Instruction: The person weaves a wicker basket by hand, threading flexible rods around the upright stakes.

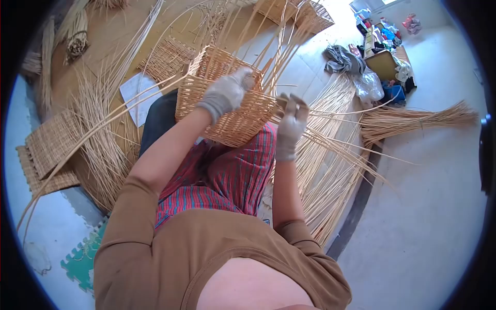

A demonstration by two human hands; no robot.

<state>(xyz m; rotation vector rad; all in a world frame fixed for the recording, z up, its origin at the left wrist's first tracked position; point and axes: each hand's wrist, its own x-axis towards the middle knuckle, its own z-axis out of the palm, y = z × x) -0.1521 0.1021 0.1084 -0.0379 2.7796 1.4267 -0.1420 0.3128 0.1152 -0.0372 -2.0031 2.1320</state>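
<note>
A square, partly woven wicker basket (227, 116) rests tilted on my lap, with long loose strands standing up from its far side. My gloved left hand (230, 92) lies across the near wall, its fingers curled over the rim. At the right corner of the basket is my gloved right hand (293, 121), fingers bent around the thin wicker strands (320, 112) that run out there. The exact grip of the fingertips is hard to see. More long strands (108, 118) stretch from the left corner toward the lower left.
Loose wicker bundles lie on the floor at left (101, 150) and right (325, 170), with a tied bundle (423, 121) farther right. Woven panels (54, 144) rest at left, another (168, 57) beyond the basket. A plastic bag (368, 85) and a cluttered box (385, 64) stand upper right.
</note>
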